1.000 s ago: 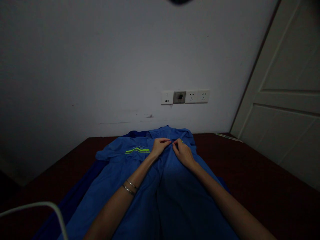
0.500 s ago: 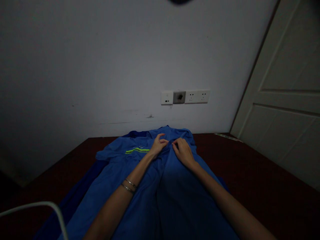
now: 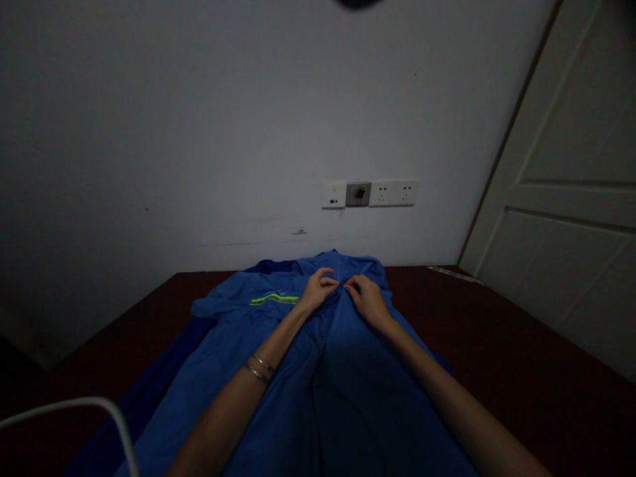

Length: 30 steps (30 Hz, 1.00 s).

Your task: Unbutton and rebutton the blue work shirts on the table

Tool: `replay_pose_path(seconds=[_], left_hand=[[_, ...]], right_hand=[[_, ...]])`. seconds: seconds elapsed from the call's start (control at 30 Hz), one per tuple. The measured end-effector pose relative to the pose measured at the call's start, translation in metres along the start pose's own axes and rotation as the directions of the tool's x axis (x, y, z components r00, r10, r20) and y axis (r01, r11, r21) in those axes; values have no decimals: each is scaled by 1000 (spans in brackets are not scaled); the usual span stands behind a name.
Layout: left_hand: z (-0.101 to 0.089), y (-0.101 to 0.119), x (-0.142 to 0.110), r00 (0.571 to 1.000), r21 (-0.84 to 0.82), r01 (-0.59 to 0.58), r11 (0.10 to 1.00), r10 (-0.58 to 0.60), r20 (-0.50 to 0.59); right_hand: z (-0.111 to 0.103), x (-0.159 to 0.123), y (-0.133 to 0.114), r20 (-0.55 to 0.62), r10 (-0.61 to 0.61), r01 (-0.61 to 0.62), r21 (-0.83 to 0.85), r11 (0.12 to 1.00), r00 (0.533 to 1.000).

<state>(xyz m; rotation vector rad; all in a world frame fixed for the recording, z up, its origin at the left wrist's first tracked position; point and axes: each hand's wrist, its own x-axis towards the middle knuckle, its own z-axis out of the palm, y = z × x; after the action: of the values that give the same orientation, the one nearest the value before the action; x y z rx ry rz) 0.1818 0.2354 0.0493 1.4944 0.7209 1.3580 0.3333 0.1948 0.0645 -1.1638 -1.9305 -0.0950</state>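
Note:
A blue work jacket (image 3: 238,371) with a yellow-green stripe on its chest lies spread out in front of me, its collar end near the wall. My left hand (image 3: 317,291) pinches the cloth at the upper front opening between thumb and finger, the index finger raised. Close on its right, my right hand (image 3: 365,298) pinches the other side of the same spot, fingertips almost meeting the left ones. Whatever small fastening sits between the fingertips is too dark and small to make out. Darker blue cloth (image 3: 159,371) shows beneath the jacket's left side.
The jacket lies on a dark red-brown tabletop (image 3: 442,318) against a pale wall. A row of wall sockets (image 3: 392,193) is above it. A white cable (image 3: 89,402) curves in at lower left. A thin printed strip (image 3: 454,273) lies near the panelled door (image 3: 561,265).
My left hand's index finger lifted away from its earlier pinch, and the thumb side has come back to the cloth. My right hand stays at the opening with small finger movements.

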Motion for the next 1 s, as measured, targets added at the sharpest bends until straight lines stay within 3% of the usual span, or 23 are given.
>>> replay_pose_path(seconds=[0.13,0.27,0.43,0.53,0.67,0.87,0.93,1.0], left_hand=[[2,0,0,999,37,-36,999,35,22],[2,1,0,1000,38,-20,999,19,21],[0,3,-1,999,84,-29,996,26,34],[1,7,-4,992,189,-122,974,116,40],[5,11,-11,959,380,-283,881,265,101],[9,9,-17,932,498,-357,790,340,128],[9,7,-17,927,508,-367,779,352,130],[8,5,-17,924,524,-373,766,359,133]], right_hand=[[0,3,0,52,126,-132,137,982,991],[-1,2,-6,154,310,-343,289,894,938],[-1,3,-9,205,365,-418,415,808,908],[0,6,-6,259,428,-499,498,709,866],[2,8,-3,323,523,-601,580,549,789],[5,8,-4,388,605,-659,681,319,695],[3,8,-5,398,622,-678,669,307,674],[-3,8,-4,360,631,-692,590,417,687]])
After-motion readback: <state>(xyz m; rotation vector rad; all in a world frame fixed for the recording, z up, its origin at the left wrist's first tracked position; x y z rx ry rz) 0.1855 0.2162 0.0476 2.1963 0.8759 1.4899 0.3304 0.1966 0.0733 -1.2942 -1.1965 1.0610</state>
